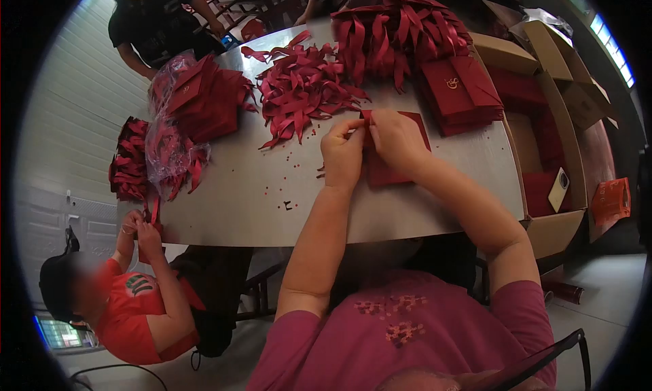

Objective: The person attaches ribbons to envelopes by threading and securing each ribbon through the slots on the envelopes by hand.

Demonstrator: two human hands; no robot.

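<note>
both hands, left hand (341,153) and right hand (396,141), pinch the top edge of a red envelope (388,170) lying on the table (258,201); loose ribbons (299,89) nearby could snag or slide under it.

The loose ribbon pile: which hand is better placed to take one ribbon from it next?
Probably the left hand. It is nearer the ribbon pile, while the right hand rests over the red envelope.
</note>
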